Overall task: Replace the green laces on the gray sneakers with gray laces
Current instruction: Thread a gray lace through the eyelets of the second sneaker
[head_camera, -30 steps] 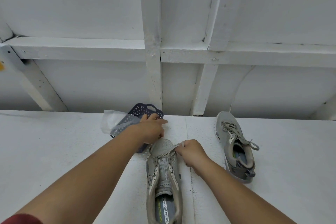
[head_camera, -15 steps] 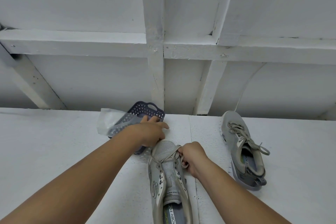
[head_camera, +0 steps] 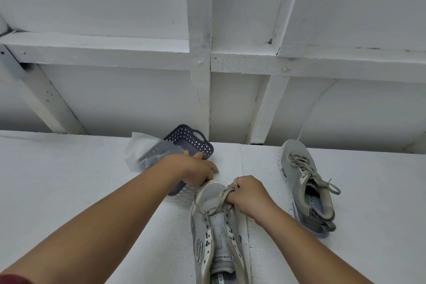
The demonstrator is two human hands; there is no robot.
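Head view, only cam. Near sneaker point(head_camera: 217, 221) lies toe-away on the white worktop point(head_camera: 69, 191), w/ a gray lace point(head_camera: 208, 208) threaded thru just the lowest eyelets by the toe; upper eyelets empty. Right hand point(head_camera: 250, 195) is curled tight round the lace end at the toe's right side. Left hand point(head_camera: 198, 169) sits just past the toe w/ fingers bent; looks like it pinches the other lace end, but that end is hidden, so can't be sure.

Vs 1 s ago: right hand has drawn in closer over the toe and the lace across the bottom row looks snugger; left hand has barely shifted. Meaning, imo: first crossing is seated, next job is feeding ends up the remaining rows.

Second sneaker point(head_camera: 309, 187) sits well apart to the right, already laced gray & tied, so prob abt halfway+ done. No green laces visible. Dark perforated basket point(head_camera: 193, 140) w/ a clear plastic bag point(head_camera: 147, 152) across it sits behind left hand.
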